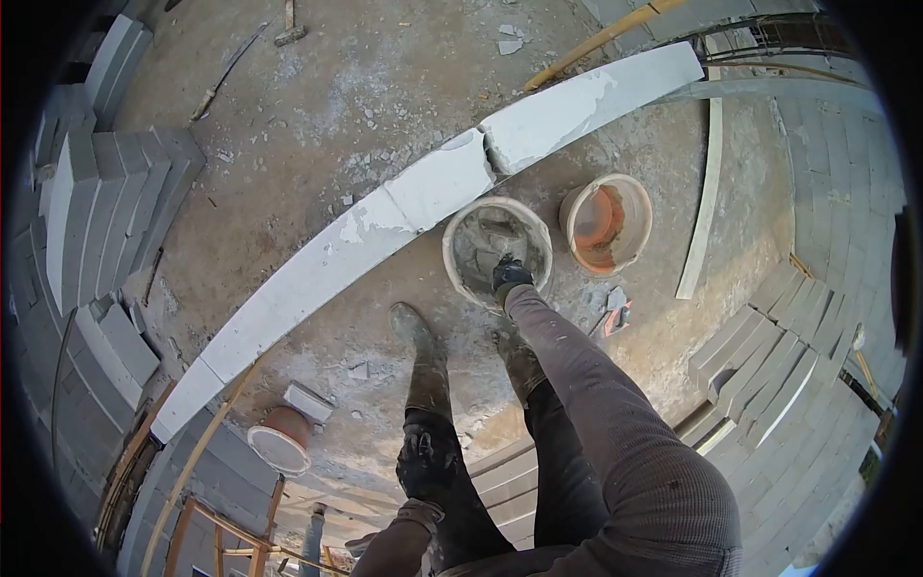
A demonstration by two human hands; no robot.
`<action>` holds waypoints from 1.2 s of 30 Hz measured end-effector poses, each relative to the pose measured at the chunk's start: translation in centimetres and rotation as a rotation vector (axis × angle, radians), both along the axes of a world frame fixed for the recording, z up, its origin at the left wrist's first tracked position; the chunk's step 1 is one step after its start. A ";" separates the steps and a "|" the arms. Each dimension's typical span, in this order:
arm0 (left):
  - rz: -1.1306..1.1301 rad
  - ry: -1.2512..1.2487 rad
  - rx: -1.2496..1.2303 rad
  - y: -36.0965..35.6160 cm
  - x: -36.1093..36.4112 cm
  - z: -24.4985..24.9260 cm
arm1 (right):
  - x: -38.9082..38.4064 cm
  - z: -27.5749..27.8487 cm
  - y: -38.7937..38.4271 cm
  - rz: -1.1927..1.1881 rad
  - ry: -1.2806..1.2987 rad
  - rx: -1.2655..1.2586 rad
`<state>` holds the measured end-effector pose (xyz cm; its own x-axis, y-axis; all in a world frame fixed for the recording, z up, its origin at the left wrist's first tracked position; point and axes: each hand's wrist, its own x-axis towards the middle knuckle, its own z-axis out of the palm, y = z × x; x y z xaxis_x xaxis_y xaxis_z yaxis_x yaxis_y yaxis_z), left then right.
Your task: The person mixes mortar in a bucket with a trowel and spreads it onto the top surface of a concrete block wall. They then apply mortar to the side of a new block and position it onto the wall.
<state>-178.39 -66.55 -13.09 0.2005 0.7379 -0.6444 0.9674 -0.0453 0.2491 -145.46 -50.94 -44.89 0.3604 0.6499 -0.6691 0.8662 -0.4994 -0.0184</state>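
Observation:
My right hand (511, 273), in a dark glove, reaches into a bucket (450, 252) of wet grey mortar (468, 252). Its fingers are closed around what looks like a trowel (499, 229), coated in mortar and partly sunk in it; the handle is hidden by the glove. My left hand (426, 462), also in a dark glove, rests on my left knee with nothing visible in it. The fingers lie over the knee, their tips hard to make out. Just beyond the bucket runs a long low wall of pale blocks (437, 183), with a dark gap at one joint.
A second bucket (642, 226), stained orange inside, stands right of the mortar. Block stacks rise at the left (115, 207) and right (760, 361). A long plank (710, 192) lies at the right. A tipped bucket (280, 448) is at lower left. A hammer (289, 35) lies beyond the wall.

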 end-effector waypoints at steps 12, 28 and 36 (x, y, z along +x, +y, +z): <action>-0.052 0.036 -0.044 0.3 -0.1 -0.1 | 3.1 1.3 -3.4 -0.160 -0.027 0.127; -0.193 -0.035 -0.003 0.2 -0.2 0.1 | 2.9 0.4 -6.7 -1.446 0.673 0.378; -0.240 -0.057 0.042 -0.2 -0.7 -0.3 | 4.2 1.6 -7.2 -1.360 0.863 0.285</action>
<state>-179.13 -66.72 -13.39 0.4083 0.6907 -0.5968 0.9122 -0.2835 0.2959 -141.21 -58.15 -43.25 0.3417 0.3158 -0.8851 -0.4982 -0.7377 -0.4556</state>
